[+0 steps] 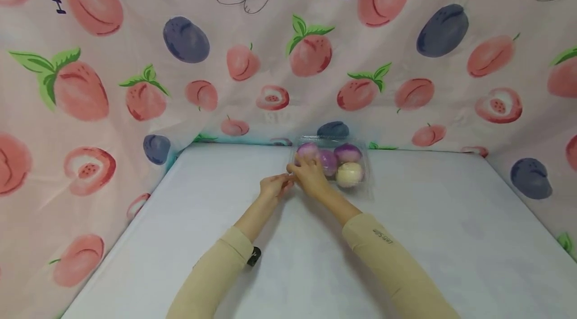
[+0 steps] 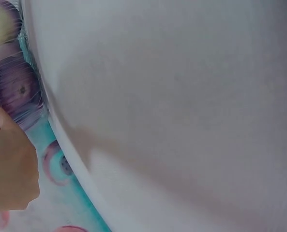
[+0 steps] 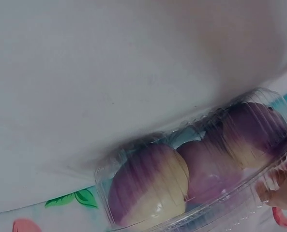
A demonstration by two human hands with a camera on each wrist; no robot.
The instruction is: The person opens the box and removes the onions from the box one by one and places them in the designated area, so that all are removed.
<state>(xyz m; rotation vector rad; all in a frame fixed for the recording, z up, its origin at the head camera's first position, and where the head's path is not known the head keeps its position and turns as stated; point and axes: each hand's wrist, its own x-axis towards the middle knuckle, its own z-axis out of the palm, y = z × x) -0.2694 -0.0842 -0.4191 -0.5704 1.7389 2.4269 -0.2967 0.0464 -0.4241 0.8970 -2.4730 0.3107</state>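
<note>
A clear plastic box [image 1: 367, 179] stands at the far edge of the table, holding several round purple-and-cream vegetables [image 1: 327, 162] that look like turnips. My left hand [image 1: 274, 186] is at its near left corner, with thumb and fingertips pinched at the edge. Beside it, my right hand [image 1: 310, 177] reaches over the left front side, fingers bent on the rim. In the left wrist view, the left hand [image 2: 10, 164] has its thumb tip close under a purple turnip [image 2: 17, 89]. The right wrist view shows the right hand's fingertips [image 3: 269, 192] at the ridged rim [image 3: 230, 215].
The table [image 1: 433, 229] is covered with white cloth. Right behind the box hangs a pink fruit-print cloth [image 1: 279, 58], which also runs down both sides. A small black object [image 1: 254, 256] is at the left sleeve's cuff.
</note>
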